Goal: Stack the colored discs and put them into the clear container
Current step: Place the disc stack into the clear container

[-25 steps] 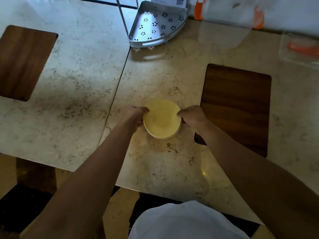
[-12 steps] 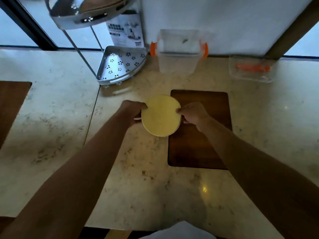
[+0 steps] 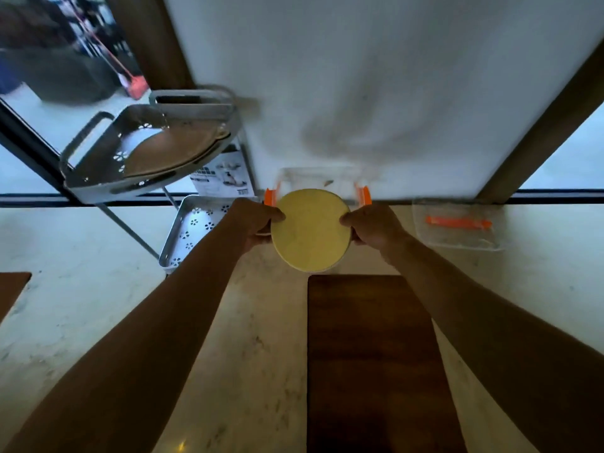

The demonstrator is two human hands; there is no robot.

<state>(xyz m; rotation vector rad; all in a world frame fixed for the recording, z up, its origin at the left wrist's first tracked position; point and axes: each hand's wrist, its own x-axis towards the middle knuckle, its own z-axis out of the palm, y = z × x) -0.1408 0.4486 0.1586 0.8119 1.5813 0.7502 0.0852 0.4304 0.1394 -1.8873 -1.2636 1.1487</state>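
Note:
A stack of discs (image 3: 310, 228) with a pale yellow one on top is held in the air between both hands. My left hand (image 3: 253, 222) grips its left edge and my right hand (image 3: 372, 223) grips its right edge. The discs underneath show only as a thin rim. Just behind the stack, against the white wall, stands the clear container (image 3: 318, 178) with orange clips (image 3: 364, 194) on its sides. The stack covers most of the container's front.
A clear lid (image 3: 457, 228) with an orange strip lies on the marble table right of the container. A grey two-tier corner rack (image 3: 147, 158) stands at the left. A dark wooden board (image 3: 372, 354) lies in front of the hands.
Both hands have lifted the stack off the table and carried it away from me, up to the clear container at the wall. The view has tilted upward.

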